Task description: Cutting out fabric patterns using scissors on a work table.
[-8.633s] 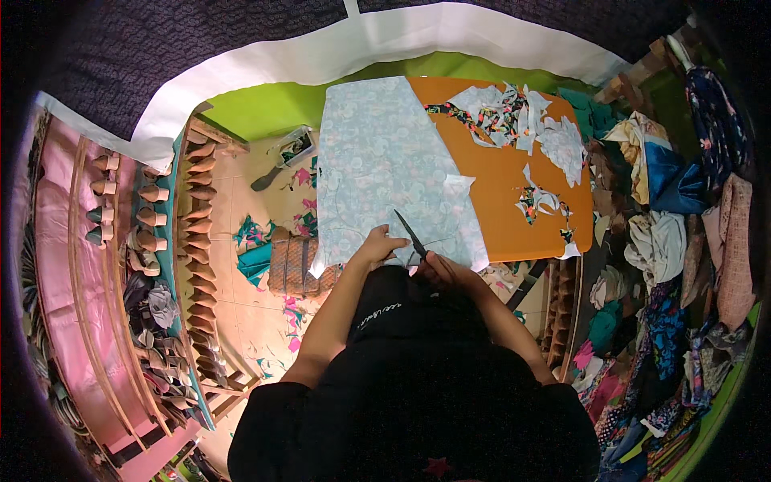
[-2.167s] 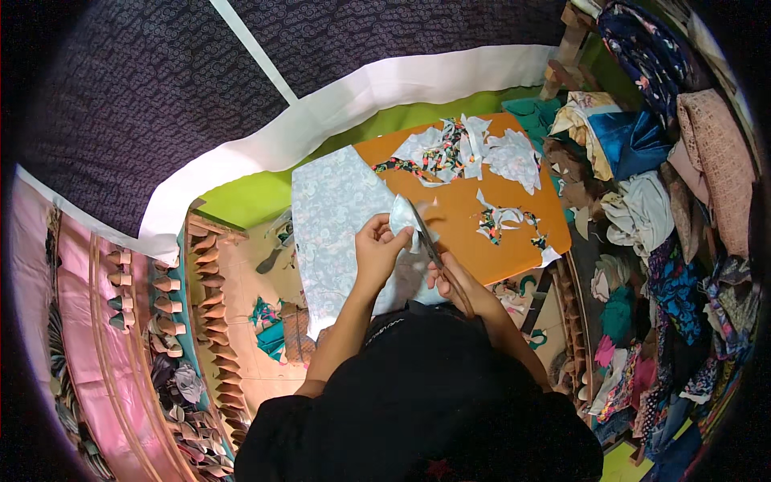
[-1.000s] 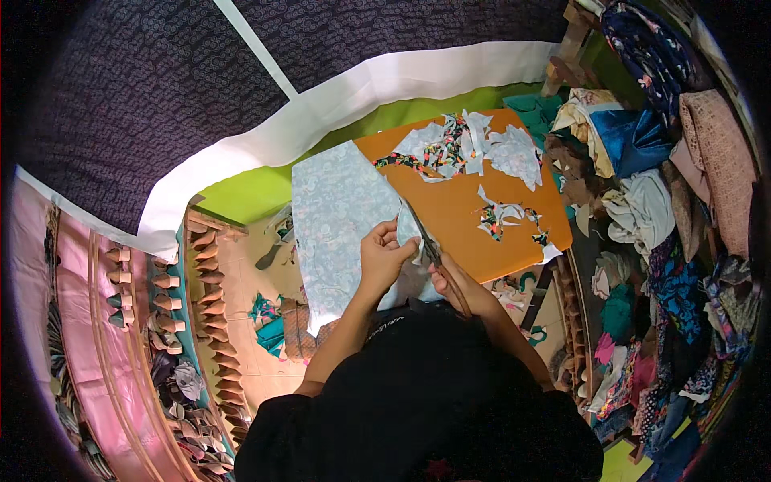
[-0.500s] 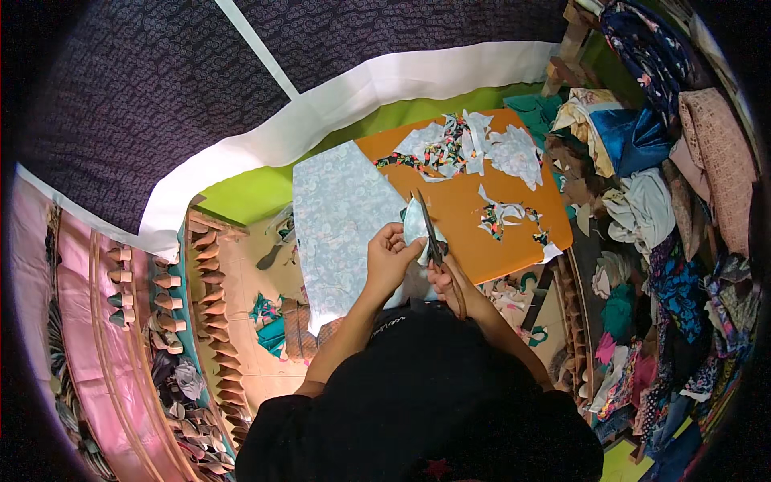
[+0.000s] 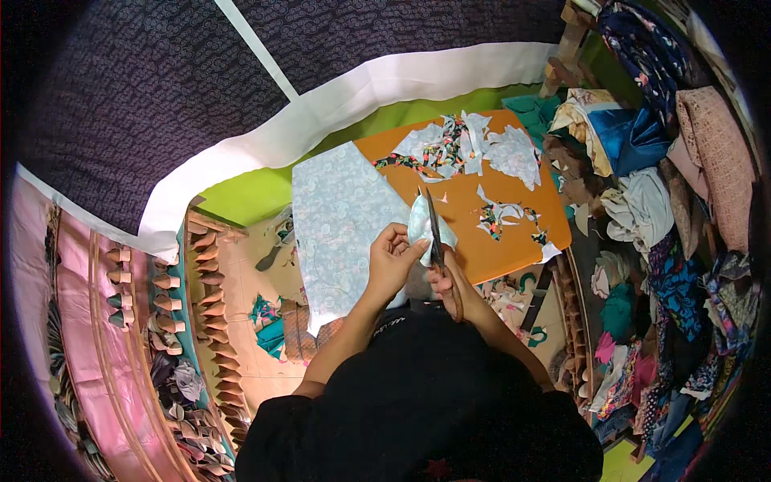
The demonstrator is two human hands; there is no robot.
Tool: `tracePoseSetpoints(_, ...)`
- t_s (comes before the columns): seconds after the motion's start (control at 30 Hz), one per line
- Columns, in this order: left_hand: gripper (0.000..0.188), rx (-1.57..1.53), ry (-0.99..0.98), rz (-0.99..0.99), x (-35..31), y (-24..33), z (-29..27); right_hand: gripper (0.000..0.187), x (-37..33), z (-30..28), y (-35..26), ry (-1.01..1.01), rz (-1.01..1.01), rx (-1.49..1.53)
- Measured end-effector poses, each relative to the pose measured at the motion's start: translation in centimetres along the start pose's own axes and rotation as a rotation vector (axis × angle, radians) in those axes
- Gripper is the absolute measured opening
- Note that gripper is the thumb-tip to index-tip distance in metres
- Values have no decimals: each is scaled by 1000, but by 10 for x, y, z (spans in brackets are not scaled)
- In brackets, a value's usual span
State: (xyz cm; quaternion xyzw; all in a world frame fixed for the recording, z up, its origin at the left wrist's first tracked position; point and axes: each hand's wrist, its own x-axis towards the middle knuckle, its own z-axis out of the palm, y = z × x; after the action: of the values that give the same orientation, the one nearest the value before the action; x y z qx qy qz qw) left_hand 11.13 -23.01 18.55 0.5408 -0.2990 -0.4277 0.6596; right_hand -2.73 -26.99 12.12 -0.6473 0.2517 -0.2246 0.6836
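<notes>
My left hand (image 5: pixel 391 255) pinches a small pale blue-white fabric piece (image 5: pixel 418 220) between thumb and fingers. In my right hand (image 5: pixel 444 280) is a pair of dark scissors (image 5: pixel 438 251), its blades pointing away from me along the right edge of that piece. Part of the pale fabric shows on the right side of the blades. Left of my hands, a large sheet of pale patterned fabric (image 5: pixel 341 217) lies over the orange tabletop (image 5: pixel 462 210) and hangs past its near edge.
Floral and white fabric scraps (image 5: pixel 462 145) lie at the far side of the table, with a smaller cluster (image 5: pixel 504 215) on the right. Folded fabrics (image 5: pixel 642 209) crowd the right side. Rows of shoe-shaped pieces (image 5: pixel 213 305) stand on racks at left. A dark curtain (image 5: pixel 401 24) hangs ahead.
The scissors and the fabric piece have shifted slightly to the right. More pale fabric now shows right of the blades, and a tiny scrap appears beside their tips.
</notes>
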Motion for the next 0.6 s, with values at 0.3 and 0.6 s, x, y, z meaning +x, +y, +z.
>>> tracePoseSetpoints(0.3, 11, 167, -209, -46, 28, 35, -19, 35, -2, -3, -54, 77, -177, -488)
tracePoseSetpoints(0.6, 13, 241, -58, 5, 14, 25, -4, 27, -6, -3, -24, 25, -213, -210)
